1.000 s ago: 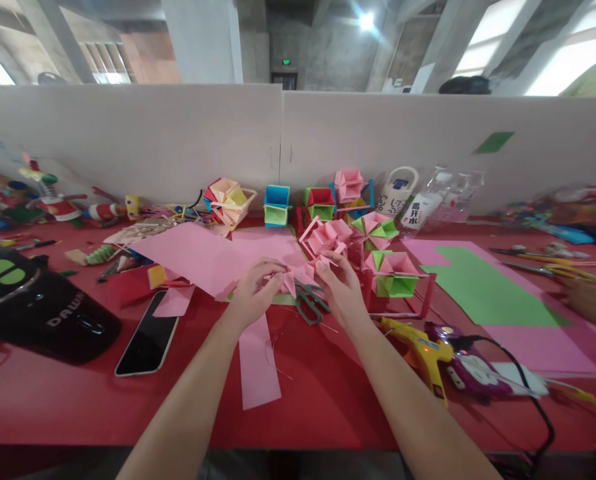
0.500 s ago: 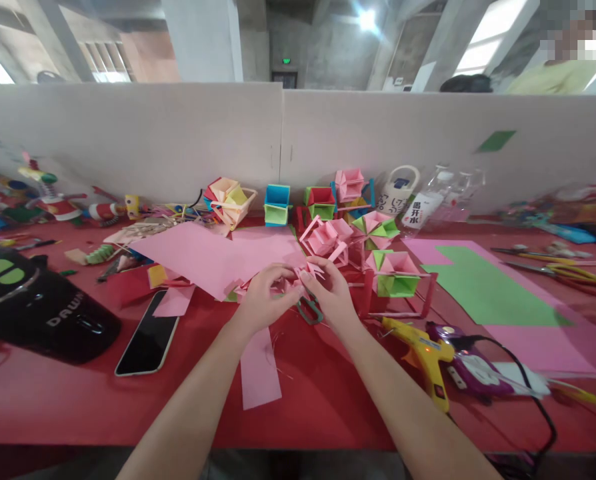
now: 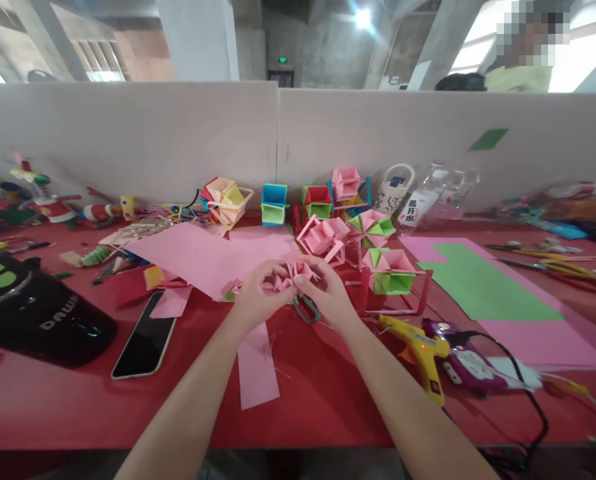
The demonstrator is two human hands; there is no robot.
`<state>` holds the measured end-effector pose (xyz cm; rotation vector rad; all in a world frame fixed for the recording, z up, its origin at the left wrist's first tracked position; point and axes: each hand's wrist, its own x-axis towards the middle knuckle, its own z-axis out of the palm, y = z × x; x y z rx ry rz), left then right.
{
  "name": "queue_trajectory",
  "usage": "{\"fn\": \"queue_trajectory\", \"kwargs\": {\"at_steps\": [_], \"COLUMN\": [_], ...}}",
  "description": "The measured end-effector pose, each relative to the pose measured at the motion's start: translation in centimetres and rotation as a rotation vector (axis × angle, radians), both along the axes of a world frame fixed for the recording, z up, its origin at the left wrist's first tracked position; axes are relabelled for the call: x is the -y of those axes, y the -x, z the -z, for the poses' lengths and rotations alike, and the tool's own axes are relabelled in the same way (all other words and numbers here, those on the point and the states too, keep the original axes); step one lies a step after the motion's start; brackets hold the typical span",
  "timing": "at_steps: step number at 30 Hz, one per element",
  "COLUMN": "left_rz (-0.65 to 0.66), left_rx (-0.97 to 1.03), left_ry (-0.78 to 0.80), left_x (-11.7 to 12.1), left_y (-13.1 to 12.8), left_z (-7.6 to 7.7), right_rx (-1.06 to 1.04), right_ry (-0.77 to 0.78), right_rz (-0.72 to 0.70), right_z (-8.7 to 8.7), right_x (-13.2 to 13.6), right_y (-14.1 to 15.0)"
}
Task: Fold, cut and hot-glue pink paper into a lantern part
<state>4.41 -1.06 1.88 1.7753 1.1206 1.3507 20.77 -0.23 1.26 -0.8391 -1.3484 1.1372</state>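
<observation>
Between my hands, above the middle of the red table, is a piece of folded pink paper (image 3: 302, 269) with pointed flaps. My left hand (image 3: 262, 293) pinches it from the left, fingers curled round. From the right, my right hand (image 3: 327, 290) grips it between thumb and fingers. More pink folded pieces show beside my left fingers. Just under the hands lie green-handled scissors (image 3: 307, 311), partly hidden. A pink paper strip (image 3: 258, 370) lies below my left hand. Right of my right hand stands a pink and green paper wheel model (image 3: 393, 273) on a red frame.
A yellow glue gun (image 3: 423, 350) rests by a purple power strip (image 3: 471, 363) with cables at right. To the left are a phone (image 3: 145, 340) and a black tumbler (image 3: 43, 310). Several paper models line the white partition (image 3: 128, 147). Green paper (image 3: 488, 287) lies on pink sheets.
Both hands have drawn slightly closer round the folded pink paper, whose flaps now show more fully. The view has shifted a little, and a person behind the partition has moved left.
</observation>
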Motion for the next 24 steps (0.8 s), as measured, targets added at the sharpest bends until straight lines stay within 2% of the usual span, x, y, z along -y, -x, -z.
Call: {"fn": "queue_trajectory", "kwargs": {"at_steps": [5,8,12,18,24], "left_rz": [0.105,0.169,0.176,0.211,0.240], "left_rx": [0.034,0.079,0.067,0.063,0.034], "left_ry": [0.005,0.038,0.056,0.124,0.096], "left_x": [0.0,-0.1,-0.1,0.1,0.1], "left_y": [0.3,0.5,0.8,0.7,0.7], "left_z": [0.0,-0.1,-0.3,-0.7,-0.8], "right_rx": [0.083,0.110,0.341,0.557,0.657], "right_ry": [0.011,0.007,-0.084,-0.080,-0.125], "right_rz": [-0.090,-0.092,-0.054,-0.172,-0.083], "right_z": [0.1,0.1,-0.5,-1.3,-0.4], "right_x": [-0.2,-0.2,0.1,0.8,3.3], "right_y": [-0.7,-1.0,-1.9,-3.6,-3.6]}}
